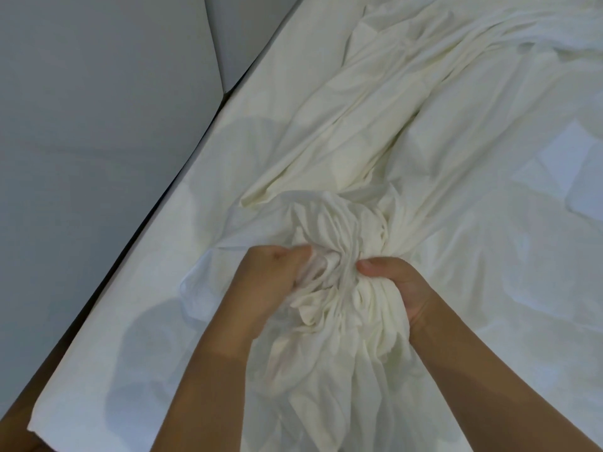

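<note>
We see the cream sheet (375, 132) bunched lengthwise on the bed (137, 308), its long axis running from near centre to far right. Our left hand (270, 278) and right hand (394, 288) both clench its gathered near end. A grey wall (98, 109) stands left.

Both hands are bunched into a cream sheet (342, 298) on the bed (137, 321). The left hand (270, 282) grips a gathered wad of it from the left, fingers buried in the folds; the right hand (398, 285) clutches the same bundle from the right, thumb on top. The rest of the sheet trails away in long creases toward the far end. A grey padded wall (98, 109) runs along the bed's left edge.
</note>
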Action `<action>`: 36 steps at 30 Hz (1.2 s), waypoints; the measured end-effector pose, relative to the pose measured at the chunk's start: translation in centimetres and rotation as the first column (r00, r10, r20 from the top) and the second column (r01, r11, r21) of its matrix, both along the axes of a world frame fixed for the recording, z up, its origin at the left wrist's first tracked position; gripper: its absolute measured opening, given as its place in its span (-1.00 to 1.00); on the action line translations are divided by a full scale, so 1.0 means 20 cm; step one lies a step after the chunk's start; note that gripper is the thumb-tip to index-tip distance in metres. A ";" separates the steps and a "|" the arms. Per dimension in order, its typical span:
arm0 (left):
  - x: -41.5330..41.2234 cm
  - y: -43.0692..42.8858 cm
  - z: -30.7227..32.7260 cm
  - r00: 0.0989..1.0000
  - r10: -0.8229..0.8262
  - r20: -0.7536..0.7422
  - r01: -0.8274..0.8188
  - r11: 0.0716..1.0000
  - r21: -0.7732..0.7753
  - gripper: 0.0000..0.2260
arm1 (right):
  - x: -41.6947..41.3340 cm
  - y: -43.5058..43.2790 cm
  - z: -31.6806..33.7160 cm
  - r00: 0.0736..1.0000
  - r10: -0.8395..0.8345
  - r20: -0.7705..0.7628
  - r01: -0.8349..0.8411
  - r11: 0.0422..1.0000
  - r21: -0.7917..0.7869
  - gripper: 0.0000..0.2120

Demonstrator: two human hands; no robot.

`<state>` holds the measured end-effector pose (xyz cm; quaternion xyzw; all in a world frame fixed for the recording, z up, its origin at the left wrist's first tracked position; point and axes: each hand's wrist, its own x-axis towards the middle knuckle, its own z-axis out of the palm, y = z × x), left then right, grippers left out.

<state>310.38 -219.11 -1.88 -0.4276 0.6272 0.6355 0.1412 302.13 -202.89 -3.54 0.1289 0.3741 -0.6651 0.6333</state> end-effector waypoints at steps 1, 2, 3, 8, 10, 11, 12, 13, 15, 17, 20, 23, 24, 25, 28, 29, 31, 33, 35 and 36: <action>0.03 -0.01 0.01 0.997 -0.078 -0.008 0.078 0.995 0.060 -0.73 | 0.00 -0.01 0.00 1.000 -0.009 -0.011 0.010 1.000 0.009 -0.44; 0.04 -0.01 0.01 0.992 -0.121 -0.031 0.124 0.987 0.099 -0.73 | 0.00 -0.02 0.00 0.999 -0.021 -0.023 0.022 0.999 0.027 -0.44; 0.05 -0.03 0.01 0.991 -0.118 -0.066 0.124 0.987 0.101 -0.70 | 0.00 -0.03 0.00 0.999 -0.038 -0.033 0.040 0.998 0.049 -0.43; -0.03 -0.04 -0.05 0.969 -0.031 -0.243 -0.054 0.941 -0.335 -0.64 | 0.00 -0.04 -0.01 0.996 -0.072 -0.048 0.077 0.991 0.108 -0.33; -0.06 -0.03 -0.08 0.930 -0.219 -0.296 0.018 0.829 -0.559 -0.63 | -0.01 -0.04 0.02 0.999 -0.009 -0.048 0.013 0.996 0.083 -0.38; -0.08 -0.03 -0.09 0.895 -0.308 -0.321 0.046 0.782 -0.622 -0.67 | -0.02 -0.04 0.03 0.998 0.022 -0.053 -0.018 0.997 0.069 -0.41; -0.10 -0.04 -0.11 0.864 -0.373 -0.339 0.064 0.749 -0.659 -0.72 | -0.03 -0.04 0.04 0.997 0.044 -0.057 -0.041 0.998 0.057 -0.43; -0.11 -0.05 -0.12 0.840 -0.418 -0.346 0.078 0.724 -0.686 -0.74 | -0.04 -0.03 0.05 0.997 0.055 -0.056 -0.052 0.997 0.051 -0.45; -0.13 -0.05 -0.14 0.816 -0.475 -0.329 0.097 0.673 -0.733 -0.69 | -0.04 -0.02 0.05 0.998 0.046 -0.044 -0.043 0.997 0.060 -0.43; -0.11 -0.04 -0.15 0.828 -0.490 -0.274 0.127 0.638 -0.760 -0.70 | -0.03 -0.02 0.03 0.999 0.023 -0.033 -0.020 0.996 0.084 -0.37; -0.06 -0.04 -0.15 0.880 -0.464 -0.100 0.268 0.661 -0.701 -0.74 | 0.00 -0.04 0.03 1.000 -0.014 -0.010 0.015 0.996 0.087 -0.36; 0.00 -0.10 -0.04 0.948 -0.203 -0.243 -0.042 0.680 -0.732 -0.83 | 0.01 -0.05 0.05 1.000 -0.005 -0.029 0.009 0.989 0.144 -0.41; 0.01 -0.11 0.02 0.921 -0.152 -0.358 -0.168 0.676 -0.718 -0.88 | 0.01 -0.06 0.05 0.999 -0.006 -0.042 0.014 0.984 0.177 -0.48; 0.00 -0.11 0.07 0.893 -0.150 -0.424 -0.195 0.721 -0.665 -0.89 | 0.01 -0.08 0.07 0.998 -0.026 -0.053 0.036 0.980 0.198 -0.56; -0.06 0.03 0.12 0.924 -0.324 -0.204 0.216 0.881 -0.422 -0.61 | 0.04 -0.13 0.10 0.973 -0.178 -0.144 0.208 0.950 0.234 -0.72; -0.08 0.08 0.11 0.908 -0.411 -0.081 0.367 0.875 -0.316 -0.50 | 0.06 -0.15 0.10 0.942 -0.241 -0.234 0.304 0.908 0.290 -0.75; -0.11 0.16 0.09 0.878 -0.478 0.031 0.478 0.873 -0.095 -0.34 | 0.09 -0.17 0.09 0.837 -0.365 -0.407 0.511 0.787 0.346 -0.71; -0.13 0.18 0.08 0.904 -0.428 -0.014 0.428 0.904 0.005 -0.33 | 0.12 -0.20 0.09 0.730 -0.562 -0.389 0.671 0.698 0.251 -0.63; -0.16 0.13 0.15 0.913 -0.391 -0.113 0.373 0.915 -0.154 -0.37 | 0.12 -0.28 0.15 0.632 -0.728 -0.265 0.768 0.635 0.085 -0.61; -0.19 0.08 0.22 0.905 -0.402 -0.141 0.350 0.890 -0.294 -0.41 | 0.10 -0.34 0.20 0.604 -0.770 -0.205 0.787 0.617 0.000 -0.63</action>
